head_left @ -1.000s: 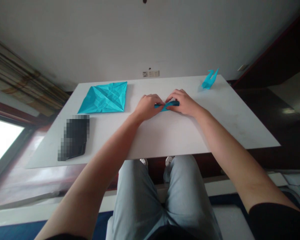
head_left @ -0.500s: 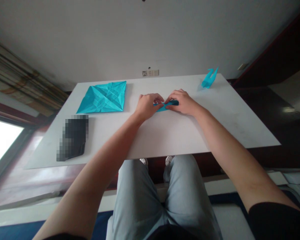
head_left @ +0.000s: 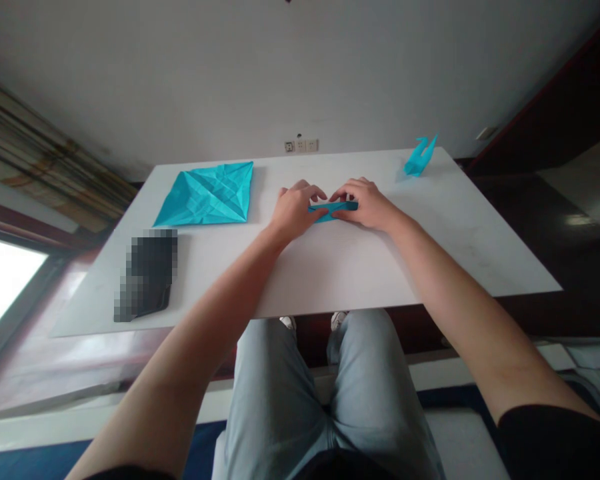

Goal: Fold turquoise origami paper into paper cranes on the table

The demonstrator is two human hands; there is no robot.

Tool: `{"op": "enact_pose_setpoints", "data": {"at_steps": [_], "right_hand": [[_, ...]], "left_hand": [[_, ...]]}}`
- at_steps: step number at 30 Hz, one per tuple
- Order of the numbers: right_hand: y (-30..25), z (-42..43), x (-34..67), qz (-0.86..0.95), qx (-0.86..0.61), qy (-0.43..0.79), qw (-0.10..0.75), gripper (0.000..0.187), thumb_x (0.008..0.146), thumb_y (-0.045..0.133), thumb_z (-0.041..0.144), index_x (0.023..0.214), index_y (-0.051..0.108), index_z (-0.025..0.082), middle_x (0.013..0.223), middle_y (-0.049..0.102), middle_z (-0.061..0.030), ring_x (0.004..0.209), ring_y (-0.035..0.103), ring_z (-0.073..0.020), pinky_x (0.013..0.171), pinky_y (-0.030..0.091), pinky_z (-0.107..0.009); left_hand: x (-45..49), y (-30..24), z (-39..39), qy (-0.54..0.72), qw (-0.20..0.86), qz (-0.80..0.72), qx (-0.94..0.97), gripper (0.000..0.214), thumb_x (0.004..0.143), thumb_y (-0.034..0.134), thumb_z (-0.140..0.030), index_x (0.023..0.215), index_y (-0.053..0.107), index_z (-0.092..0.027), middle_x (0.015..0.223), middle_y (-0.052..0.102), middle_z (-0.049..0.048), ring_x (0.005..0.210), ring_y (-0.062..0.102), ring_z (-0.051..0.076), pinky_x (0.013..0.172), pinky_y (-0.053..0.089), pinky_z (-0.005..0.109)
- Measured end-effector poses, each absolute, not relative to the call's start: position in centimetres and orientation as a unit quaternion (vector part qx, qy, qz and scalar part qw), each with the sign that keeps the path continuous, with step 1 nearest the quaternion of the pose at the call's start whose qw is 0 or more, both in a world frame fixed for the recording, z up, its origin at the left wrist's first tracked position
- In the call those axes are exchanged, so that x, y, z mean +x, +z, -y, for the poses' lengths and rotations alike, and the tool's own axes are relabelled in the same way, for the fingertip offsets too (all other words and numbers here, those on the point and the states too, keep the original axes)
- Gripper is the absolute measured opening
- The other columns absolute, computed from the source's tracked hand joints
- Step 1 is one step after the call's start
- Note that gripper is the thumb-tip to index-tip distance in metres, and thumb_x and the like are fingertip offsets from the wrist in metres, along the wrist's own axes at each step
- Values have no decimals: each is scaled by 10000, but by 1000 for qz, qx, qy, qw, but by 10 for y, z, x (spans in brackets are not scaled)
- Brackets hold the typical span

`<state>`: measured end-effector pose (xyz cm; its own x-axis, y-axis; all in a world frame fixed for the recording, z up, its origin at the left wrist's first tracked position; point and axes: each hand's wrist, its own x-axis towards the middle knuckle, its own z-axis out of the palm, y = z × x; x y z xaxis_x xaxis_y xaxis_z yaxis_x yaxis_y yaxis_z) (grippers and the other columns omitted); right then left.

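Observation:
A folded piece of blue paper (head_left: 331, 213) lies low over the middle of the table, between my two hands. My left hand (head_left: 299, 208) pinches its left end, thumb along the near side and fingers curled over the far side. At the right end my right hand (head_left: 363, 204) grips the paper in the same way, thumb in front. The fingers cover both ends of the paper, so its full outline is hidden.
On the white table (head_left: 330, 267), a creased blue paper sheet (head_left: 210, 195) lies at the back left. A dark pixelated object (head_left: 149, 277) is at the left. A blue paper crane (head_left: 420, 159) stands at the back right. Wall sockets (head_left: 301, 145) sit behind.
My fingers have lifted and drawn back slightly from the middle of the folded paper, so more of its top shows. Both hands stay at its ends.

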<state>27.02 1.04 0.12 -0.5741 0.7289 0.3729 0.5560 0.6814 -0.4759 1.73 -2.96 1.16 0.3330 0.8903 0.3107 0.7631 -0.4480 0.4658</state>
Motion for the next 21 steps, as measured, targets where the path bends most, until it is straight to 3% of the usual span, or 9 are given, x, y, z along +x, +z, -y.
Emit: {"op": "enact_pose_setpoints", "data": {"at_steps": [12,21], "right_hand": [[8,-1,267,860,-384,203,269,281,937,875,521,994,828,250,1005,826,-73,932,706,-294,964,472,-438],[8,-3,269,865,-365,204,279,279,957,829,531,954,840,252,986,834,-76,900,714,-278,873,518,-410]], "left_hand": [[18,9,29,273,129,-481,823,121,1004,798,-286,1103,805,-217,1156,845,100,1018,773,263,898,547,355],[16,13,34,262,127,-479,828,166,973,753,-276,1121,821,-243,1130,877,80,1024,808,279,915,577,369]]}}
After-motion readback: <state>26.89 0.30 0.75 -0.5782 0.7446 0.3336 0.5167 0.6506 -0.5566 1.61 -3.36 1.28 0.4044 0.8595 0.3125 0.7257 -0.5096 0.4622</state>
